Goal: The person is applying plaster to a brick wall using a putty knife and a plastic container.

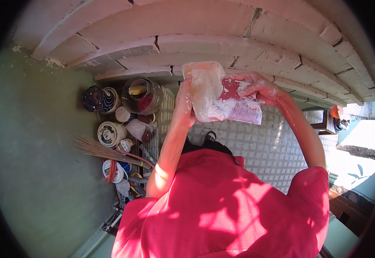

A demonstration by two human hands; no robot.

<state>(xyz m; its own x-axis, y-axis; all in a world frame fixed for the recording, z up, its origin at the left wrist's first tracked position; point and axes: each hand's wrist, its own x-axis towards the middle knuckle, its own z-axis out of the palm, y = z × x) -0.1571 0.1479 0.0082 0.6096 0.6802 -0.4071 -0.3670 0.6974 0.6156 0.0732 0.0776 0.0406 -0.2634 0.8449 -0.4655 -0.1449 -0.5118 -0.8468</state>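
My left hand grips the left edge of a shallow, pale tray smeared with cream-white paste. My right hand is closed on a flat red scraper, which has white paste on it and overlaps the tray's right side. Paste also coats my right fingers. Both hands are raised in front of me, beneath a stepped underside.
The stepped, cracked underside arches overhead, close beyond my hands. A green wall is at the left, with buckets, a bundle of thin sticks and tools beside it. Below is a tiled floor; sunlit ledges stand at the right.
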